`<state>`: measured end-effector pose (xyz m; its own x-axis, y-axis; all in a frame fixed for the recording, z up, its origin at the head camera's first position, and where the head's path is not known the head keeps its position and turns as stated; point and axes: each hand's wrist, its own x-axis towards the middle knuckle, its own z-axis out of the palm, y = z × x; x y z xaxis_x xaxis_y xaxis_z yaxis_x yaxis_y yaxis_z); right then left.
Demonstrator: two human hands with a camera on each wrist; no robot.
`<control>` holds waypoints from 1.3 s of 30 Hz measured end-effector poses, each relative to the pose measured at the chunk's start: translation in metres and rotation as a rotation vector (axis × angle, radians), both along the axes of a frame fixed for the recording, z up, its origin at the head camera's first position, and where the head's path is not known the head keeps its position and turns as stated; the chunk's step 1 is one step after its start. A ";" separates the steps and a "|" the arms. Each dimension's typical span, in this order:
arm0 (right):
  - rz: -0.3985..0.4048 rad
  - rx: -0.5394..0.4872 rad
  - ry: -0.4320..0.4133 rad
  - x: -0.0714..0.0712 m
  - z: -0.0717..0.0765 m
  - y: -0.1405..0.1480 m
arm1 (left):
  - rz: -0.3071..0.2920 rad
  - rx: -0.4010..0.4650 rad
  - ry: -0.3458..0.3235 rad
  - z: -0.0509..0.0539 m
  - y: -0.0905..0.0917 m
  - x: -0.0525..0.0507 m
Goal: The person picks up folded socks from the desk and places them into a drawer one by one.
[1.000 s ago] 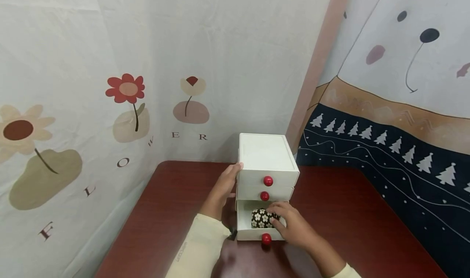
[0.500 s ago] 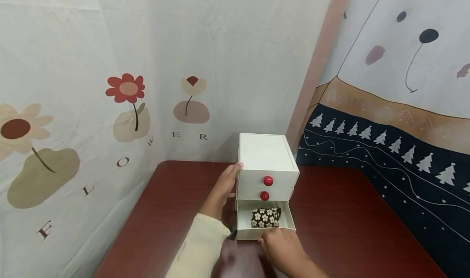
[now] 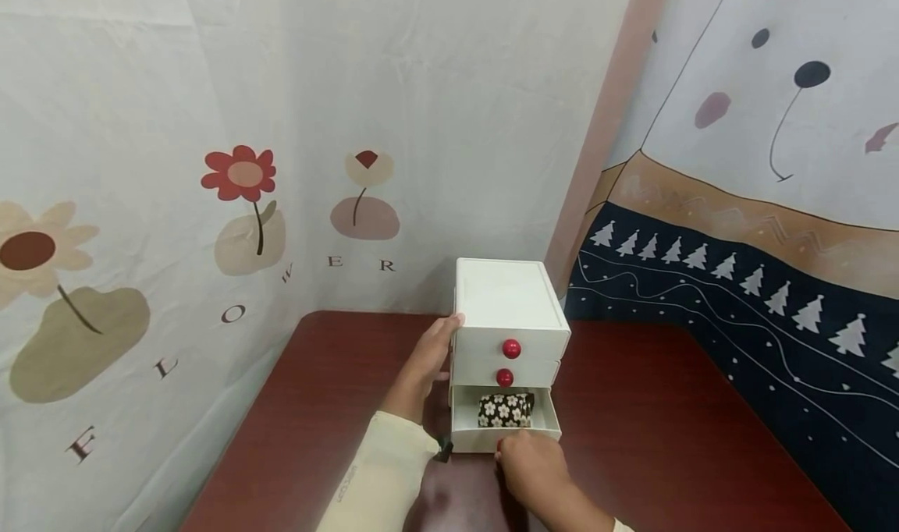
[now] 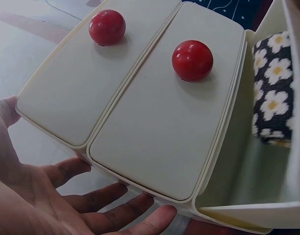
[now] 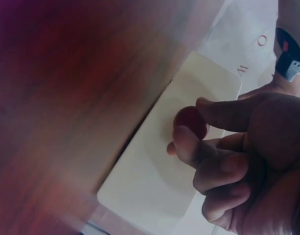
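A small white drawer cabinet (image 3: 509,294) stands on the table, its bottom drawer (image 3: 472,441) pulled out. Inside that drawer lies a folded black cloth with white flowers (image 3: 503,411), also visible in the left wrist view. My left hand (image 3: 430,354) rests along the cabinet's left side, thumb at the top edge and fingers spread against the side. With thumb and curled index finger, my right hand (image 3: 535,466) pinches the red knob (image 5: 190,122) of the bottom drawer. The knob is mostly covered by the hand in the head view.
Two closed drawers with red knobs, the upper knob (image 3: 511,349) and middle knob (image 3: 504,377), sit above the pulled-out one. The dark red table (image 3: 653,407) extends to both sides. Behind it hangs a printed curtain (image 3: 435,126).
My right hand has left the flowered cloth and moved down to the bottom knob, gripping it. The drawer has slid in slightly. The left hand has stayed in place.
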<state>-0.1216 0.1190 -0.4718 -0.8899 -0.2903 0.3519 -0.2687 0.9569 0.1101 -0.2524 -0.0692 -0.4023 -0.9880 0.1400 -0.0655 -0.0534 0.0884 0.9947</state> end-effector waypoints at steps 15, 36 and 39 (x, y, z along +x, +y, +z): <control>-0.101 -0.042 -0.080 -0.040 0.003 -0.012 | -0.015 -0.004 0.003 -0.002 -0.001 0.004; -0.099 -0.091 -0.086 -0.067 0.000 -0.011 | 0.002 0.016 -0.010 0.010 0.002 0.006; -0.099 -0.094 -0.073 -0.071 -0.006 -0.009 | -0.005 0.012 -0.021 0.012 0.001 0.006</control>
<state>-0.1928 0.1097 -0.4779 -0.9367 -0.1683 0.3069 -0.1761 0.9844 0.0023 -0.2468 -0.0683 -0.3904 -0.9858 0.1456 -0.0841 -0.0734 0.0771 0.9943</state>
